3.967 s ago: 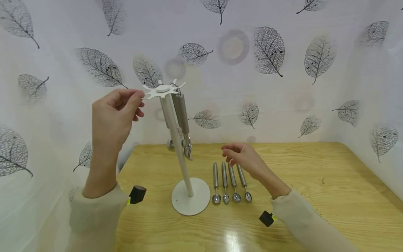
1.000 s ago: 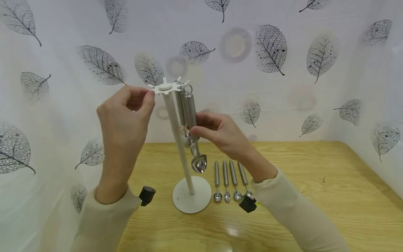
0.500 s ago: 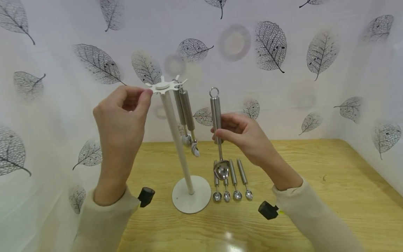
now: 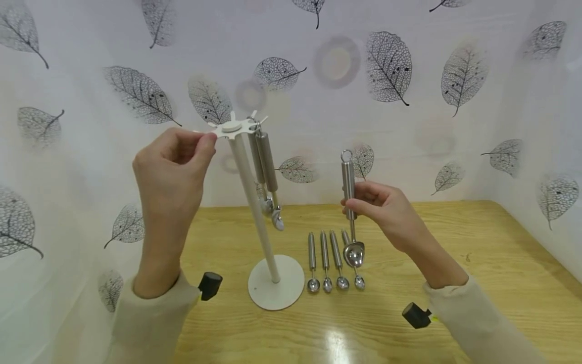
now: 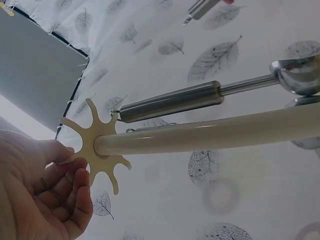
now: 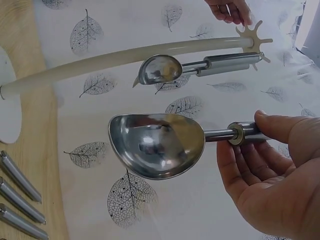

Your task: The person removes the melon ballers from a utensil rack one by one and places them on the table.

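Note:
My right hand grips a steel ice cream scoop by its handle, thumb and fingers around the lower part. The scoop is upright, ring at the top, shiny bowl hanging down above the table; the bowl shows large in the right wrist view. With thumb and fingertips my left hand pinches one prong of the white star-shaped top of a utensil stand. Steel scoops hang by their rings on the top's right side, partly overlapping each other. One hanging scoop's handle shows in the left wrist view.
The stand's white pole rises tilted in view from a round white base on the wooden table. Several smaller steel scoops lie in a row right of the base. A leaf-patterned curtain encloses the back and sides.
My right hand has taken a scoop off the stand and carried it right and down, over the row of scoops. My left hand keeps its pinch on the stand's top, which has turned.

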Tool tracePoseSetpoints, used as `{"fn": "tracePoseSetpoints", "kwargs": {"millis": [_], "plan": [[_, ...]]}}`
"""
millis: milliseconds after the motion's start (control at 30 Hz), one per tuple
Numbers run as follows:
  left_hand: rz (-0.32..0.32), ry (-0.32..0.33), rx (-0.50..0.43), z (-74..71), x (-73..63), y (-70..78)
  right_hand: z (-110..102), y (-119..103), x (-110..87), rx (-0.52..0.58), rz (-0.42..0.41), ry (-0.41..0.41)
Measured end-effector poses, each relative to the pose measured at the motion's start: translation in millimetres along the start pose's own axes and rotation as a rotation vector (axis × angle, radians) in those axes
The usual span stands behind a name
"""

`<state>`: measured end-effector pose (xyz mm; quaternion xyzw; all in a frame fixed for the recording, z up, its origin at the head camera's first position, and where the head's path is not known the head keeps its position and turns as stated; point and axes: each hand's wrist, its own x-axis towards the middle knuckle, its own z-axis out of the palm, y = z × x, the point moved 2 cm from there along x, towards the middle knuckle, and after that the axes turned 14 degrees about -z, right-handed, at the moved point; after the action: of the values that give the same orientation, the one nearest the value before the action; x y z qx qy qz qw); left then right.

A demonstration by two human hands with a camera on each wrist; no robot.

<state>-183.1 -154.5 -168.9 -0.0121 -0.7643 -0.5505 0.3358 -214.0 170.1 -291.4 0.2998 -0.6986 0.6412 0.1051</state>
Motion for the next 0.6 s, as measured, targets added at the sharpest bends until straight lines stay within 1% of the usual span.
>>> {"fn": "tracePoseSetpoints", "kwargs": {"millis": [167, 367, 600], "plan": [[0.004, -0.009, -0.018, 0.6, -0.7, -1.4, -11, 7, -9.8, -0.039, 0.035, 0.003], [-0.001, -0.016, -0.039, 0.6, -0.3, -3.5, -21, 16, -17.3, -0.052, 0.07, 0.01], [0.014, -0.025, -0.035, 1.0, 0.0, -3.1, -35, 29, -25.2, -0.079, 0.095, 0.006]]}}
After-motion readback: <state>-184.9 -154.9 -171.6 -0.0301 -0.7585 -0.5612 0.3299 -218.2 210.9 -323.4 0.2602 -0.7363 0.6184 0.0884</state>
